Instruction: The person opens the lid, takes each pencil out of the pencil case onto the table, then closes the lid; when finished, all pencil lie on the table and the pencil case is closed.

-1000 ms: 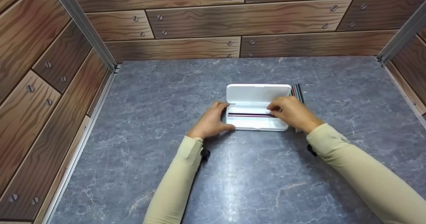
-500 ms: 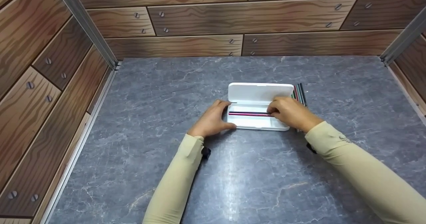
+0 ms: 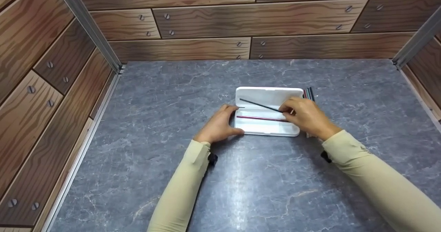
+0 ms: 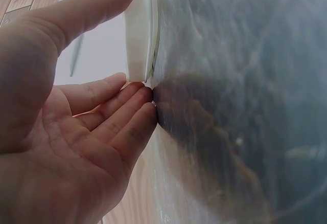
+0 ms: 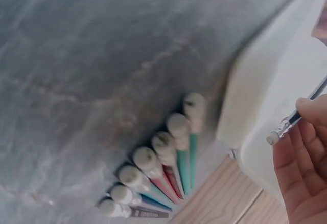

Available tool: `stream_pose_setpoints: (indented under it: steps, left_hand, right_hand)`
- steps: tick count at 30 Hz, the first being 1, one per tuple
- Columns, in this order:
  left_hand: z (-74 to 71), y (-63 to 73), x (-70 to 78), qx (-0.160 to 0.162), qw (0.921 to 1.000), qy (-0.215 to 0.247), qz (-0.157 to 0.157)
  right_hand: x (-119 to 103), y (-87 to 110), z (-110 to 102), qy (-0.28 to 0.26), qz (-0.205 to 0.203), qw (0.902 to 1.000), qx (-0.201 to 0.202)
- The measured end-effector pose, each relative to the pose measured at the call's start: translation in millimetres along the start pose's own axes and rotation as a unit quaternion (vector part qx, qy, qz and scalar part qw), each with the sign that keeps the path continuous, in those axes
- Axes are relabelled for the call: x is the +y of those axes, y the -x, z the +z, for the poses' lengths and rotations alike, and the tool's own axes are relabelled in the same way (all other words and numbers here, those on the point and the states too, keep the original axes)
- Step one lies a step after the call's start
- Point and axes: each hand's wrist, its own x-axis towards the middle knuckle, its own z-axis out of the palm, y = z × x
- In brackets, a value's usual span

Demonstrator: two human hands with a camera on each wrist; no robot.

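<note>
An open white pencil case [image 3: 267, 128] lies on the grey marbled table, its lid raised at the back. My left hand [image 3: 219, 123] holds the case's left end, thumb at the front corner and fingers at the rear one. In the left wrist view, the fingertips meet the end of the case [image 4: 140, 40]. My right hand [image 3: 303, 114] pinches a dark pencil [image 3: 258, 104] close to its white eraser end, and the pencil slants up to the left over the case. A red pencil [image 3: 258, 118] lies lengthwise inside the case, its right end by my right fingers.
Several more pencils [image 3: 309, 93] lie side by side just right of the case, partly hidden by my right hand. Their white eraser ends [image 5: 145, 160] fan out in the right wrist view. Wood-patterned walls [image 3: 206, 21] enclose the table at the back and sides.
The dark pencil, lying beside the red one in the case before, is now lifted and tilted in my right hand. My left hand stays at the case's left end.
</note>
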Motion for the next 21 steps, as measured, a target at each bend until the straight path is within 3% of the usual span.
stream_pose_setpoints:
  steps: [5, 10, 17, 21]
  left_hand:
    - [3.1, -3.1, -5.7, -0.006, 0.9999, 0.000, -0.008]
    - [4.0, -2.8, -4.9, -0.004, 1.0000, 0.003, -0.007]
    - [-15.7, 12.0, 29.5, -0.024, 0.9988, 0.023, -0.035]
    - [-17.5, 14.7, 34.0, -0.025, 0.9989, 0.015, -0.037]
  right_hand:
    - [4.3, 1.7, -14.0, -0.044, 0.029, 0.9974, 0.049]
    - [14.3, 10.9, -32.5, -0.086, 0.122, 0.9843, 0.095]
    - [38.0, 35.1, -47.0, -0.075, 0.240, 0.9575, 0.142]
    - [52.5, 51.3, -43.4, -0.047, 0.300, 0.9420, 0.142]
